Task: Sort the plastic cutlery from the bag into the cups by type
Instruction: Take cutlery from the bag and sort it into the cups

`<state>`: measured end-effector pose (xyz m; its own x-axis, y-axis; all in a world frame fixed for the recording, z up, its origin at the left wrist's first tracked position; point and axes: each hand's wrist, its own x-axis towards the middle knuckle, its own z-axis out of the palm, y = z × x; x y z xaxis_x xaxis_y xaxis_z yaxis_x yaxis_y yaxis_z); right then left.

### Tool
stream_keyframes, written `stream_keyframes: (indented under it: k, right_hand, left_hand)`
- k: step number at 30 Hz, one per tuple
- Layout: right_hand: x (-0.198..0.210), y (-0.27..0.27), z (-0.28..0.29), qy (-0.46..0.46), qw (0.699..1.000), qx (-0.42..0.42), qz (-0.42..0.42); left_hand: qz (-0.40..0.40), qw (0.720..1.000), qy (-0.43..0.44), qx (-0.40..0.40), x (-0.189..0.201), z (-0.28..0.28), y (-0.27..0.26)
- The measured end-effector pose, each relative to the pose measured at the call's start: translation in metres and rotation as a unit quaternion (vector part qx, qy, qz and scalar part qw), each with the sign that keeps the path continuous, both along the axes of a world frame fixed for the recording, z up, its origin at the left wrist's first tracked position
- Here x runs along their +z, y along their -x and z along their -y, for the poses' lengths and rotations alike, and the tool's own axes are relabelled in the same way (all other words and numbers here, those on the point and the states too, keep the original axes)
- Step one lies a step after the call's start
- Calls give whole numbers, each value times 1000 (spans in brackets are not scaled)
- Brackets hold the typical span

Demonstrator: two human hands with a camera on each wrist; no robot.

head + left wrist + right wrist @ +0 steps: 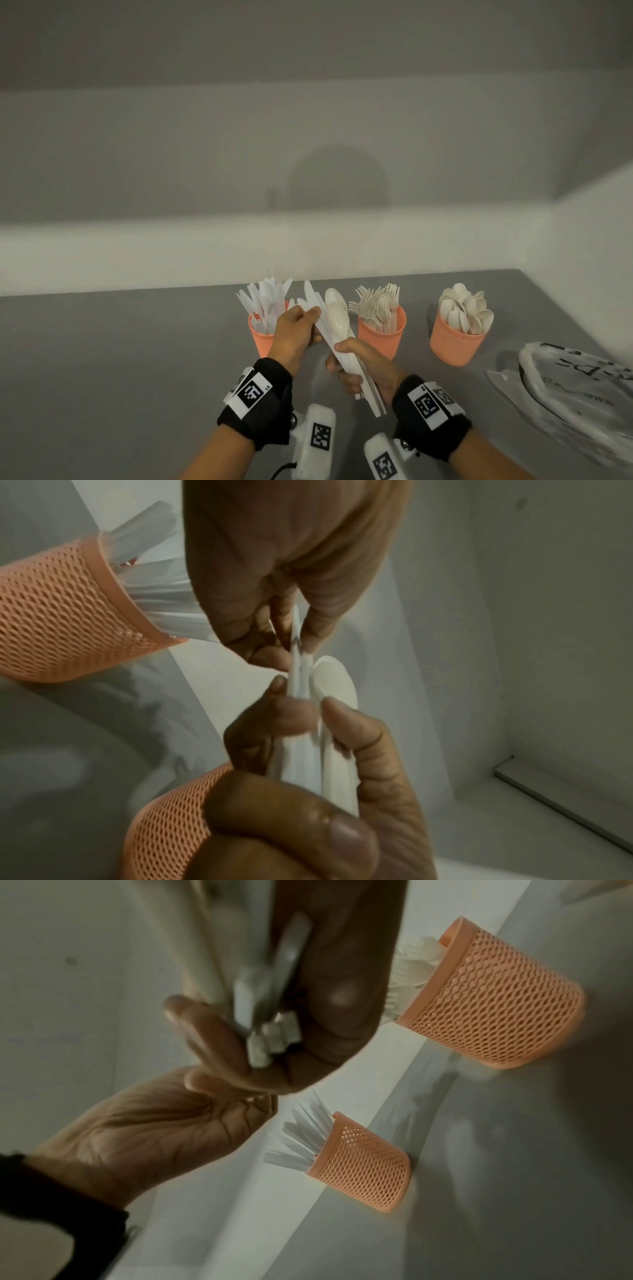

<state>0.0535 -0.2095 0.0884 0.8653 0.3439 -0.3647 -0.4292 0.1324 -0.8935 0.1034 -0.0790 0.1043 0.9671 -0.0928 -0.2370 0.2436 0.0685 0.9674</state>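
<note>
Centrally, right hand point(363, 366) gripping cutlery bundle point(337, 329), left hand point(298, 329) seemingly pinching one knife point(310, 295).

Bare recording setup rather than a lived-in room: plain grey table point(137, 342) against blank white walls point(308, 137), tracking-marker wristbands point(255, 394), no furnishings that fix the place further.

The head view looks forward and down from above the near edge of the grey table point(137, 342), facing the far wall. The left wrist view sits close under the left hand point(291, 561), looking along its fingers. The right wrist view does likewise from the right. All three share the bundle of cutlery point(337, 329) and the orange cups point(382, 334).
</note>
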Motion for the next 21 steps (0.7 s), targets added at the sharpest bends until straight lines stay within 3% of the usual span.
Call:
stream_keyframes:
  k: [7, 11, 13, 17, 21]
  right_hand:
    - [-11, -2, 3, 10, 998, -62, 16]
    - [-8, 1, 4, 16, 999, -43, 12]
    - [-7, 3, 5, 30, 999, -32, 4]
    - [-8, 3, 7, 15, 999, -34, -4]
    - [-8, 2, 9, 38, 997, -69, 22]
  left_hand:
    - [-58, 992, 97, 55, 0, -5, -7]
    - [-80, 963, 226, 122, 0, -4, -15]
    - [-69, 952, 250, 165, 7, -6, -20]
    - [-24, 968, 173, 179, 20, -14, -26]
    - [13, 995, 11, 103, 20, -10, -19]
